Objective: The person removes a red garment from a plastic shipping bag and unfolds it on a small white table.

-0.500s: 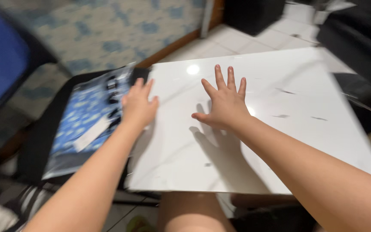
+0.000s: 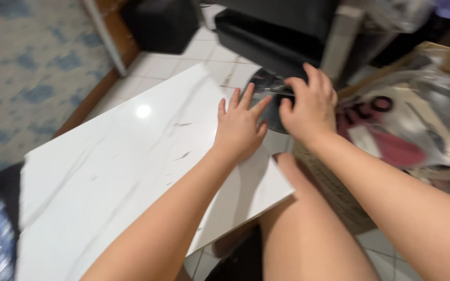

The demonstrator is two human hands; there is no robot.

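Left hand (image 2: 239,127) spread flat on white board (image 2: 105,166); right hand (image 2: 308,106) clutching clear plastic bag (image 2: 269,83).

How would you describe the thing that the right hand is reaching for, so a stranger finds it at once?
Start from the white marble-look board across the person's lap. Past its far right corner, beside a cardboard box of bagged goods, the right hand touches a dark, glossy plastic-wrapped item. Unlike its colourful neighbours, it is nearly black.

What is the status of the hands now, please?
Left hand open, flat on white board edge. Right hand curled on dark plastic bag; grip unclear. Cardboard box beside right forearm.
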